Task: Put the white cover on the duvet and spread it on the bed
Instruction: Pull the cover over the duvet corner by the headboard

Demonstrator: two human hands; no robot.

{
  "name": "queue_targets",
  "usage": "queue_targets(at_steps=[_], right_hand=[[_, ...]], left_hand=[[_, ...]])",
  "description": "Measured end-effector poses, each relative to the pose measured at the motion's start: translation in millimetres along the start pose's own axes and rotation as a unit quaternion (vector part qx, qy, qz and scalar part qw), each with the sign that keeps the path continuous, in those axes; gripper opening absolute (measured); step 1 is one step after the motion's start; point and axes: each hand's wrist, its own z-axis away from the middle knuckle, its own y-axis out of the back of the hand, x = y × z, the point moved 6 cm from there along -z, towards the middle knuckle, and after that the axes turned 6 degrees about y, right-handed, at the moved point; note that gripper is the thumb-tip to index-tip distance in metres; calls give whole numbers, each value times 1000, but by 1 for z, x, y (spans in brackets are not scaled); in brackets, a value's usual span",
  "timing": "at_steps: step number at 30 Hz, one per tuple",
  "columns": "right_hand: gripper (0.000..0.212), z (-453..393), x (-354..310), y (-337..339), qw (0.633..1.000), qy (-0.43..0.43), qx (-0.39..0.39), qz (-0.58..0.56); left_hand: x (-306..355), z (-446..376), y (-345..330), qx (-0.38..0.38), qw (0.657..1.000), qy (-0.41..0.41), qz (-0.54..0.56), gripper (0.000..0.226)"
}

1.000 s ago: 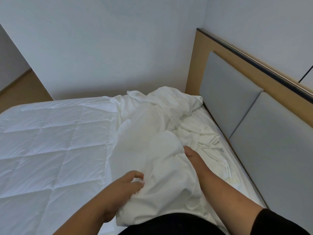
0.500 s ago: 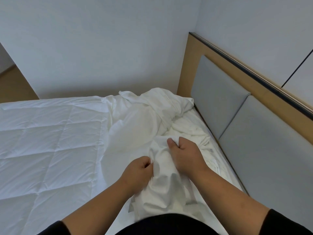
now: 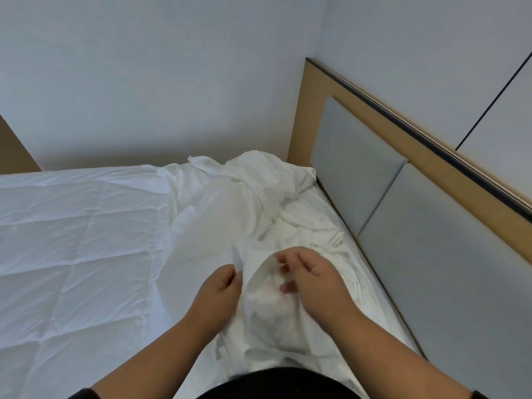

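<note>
The quilted white duvet [image 3: 72,240] lies flat over the left part of the bed. A thin white cover [image 3: 247,203] is bunched in a crumpled heap at the head end, running from the far corner down to my body. My left hand [image 3: 218,292] pinches an edge of the cover between thumb and fingers. My right hand [image 3: 311,277] grips a raised fold of the same cover just to the right, fingers curled into the cloth. The two hands are a short gap apart, with cloth stretched between them.
A padded grey headboard [image 3: 431,254] with a wooden frame runs along the right side. A pale wall [image 3: 144,82] stands close behind the far edge of the bed. A strip of wooden floor [image 3: 11,151] shows at far left.
Both hands have shifted their grip along the cover: from fists bunched close together to pinching higher folds with a small gap between them. The head view has tilted slightly.
</note>
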Motion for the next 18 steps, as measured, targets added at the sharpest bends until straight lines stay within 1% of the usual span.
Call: queue_targets(at_steps=[1, 2, 3, 4, 5, 6, 7, 8, 9, 10, 11, 12, 13, 15, 16, 17, 18], right_hand=[[19, -6, 17, 8, 998, -32, 1, 45], [15, -8, 35, 12, 992, -60, -41, 101], [13, -9, 54, 13, 984, -101, -91, 117], [19, -6, 66, 12, 973, -154, -141, 96], [34, -3, 73, 9, 964, -191, -169, 70], [50, 0, 79, 6, 957, -209, -192, 62], [61, 1, 84, 3, 953, -202, -213, 69], [62, 3, 84, -2, 950, -191, -234, 77], [55, 5, 79, -7, 951, -183, -239, 70], [41, 8, 80, -12, 950, -183, -243, 71], [27, 9, 77, -18, 957, -168, -232, 51], [16, 9, 80, -23, 966, -164, -199, 22], [12, 10, 79, -26, 975, -156, -159, 5], [31, 15, 89, -24, 973, -207, -77, -65], [32, 19, 99, -22, 963, -241, -60, -107], [30, 18, 102, -17, 962, -248, -34, -107], [26, 14, 108, -16, 961, -247, -36, -117]], left_hand=[[-2, 0, 3, 2, 1000, -11, 15, 26], [-4, 0, 1, -3, 1000, -15, 12, 31], [-6, -1, -5, -2, 1000, -17, 7, 34], [-5, 0, -7, 0, 1000, -28, 7, 35], [-5, 3, -9, 2, 999, -35, -1, 35], [-4, 4, -7, 9, 999, -42, -3, 36], [-2, 6, -4, 19, 999, -46, -5, 36], [-2, 6, -2, 25, 998, -51, -4, 37], [-1, 8, -2, 28, 998, -55, -1, 37], [0, 12, -2, 30, 998, -59, 1, 37], [0, 13, -2, 31, 998, -59, 2, 36], [1, 14, -2, 31, 998, -56, 6, 35], [1, 15, -1, 32, 998, -55, 10, 34], [1, 16, 1, 34, 998, -59, 1, 33], [2, 17, 3, 42, 996, -75, -19, 30], [6, 20, 7, 55, 992, -103, -36, 25], [13, 22, 13, 73, 987, -135, -40, 20]])
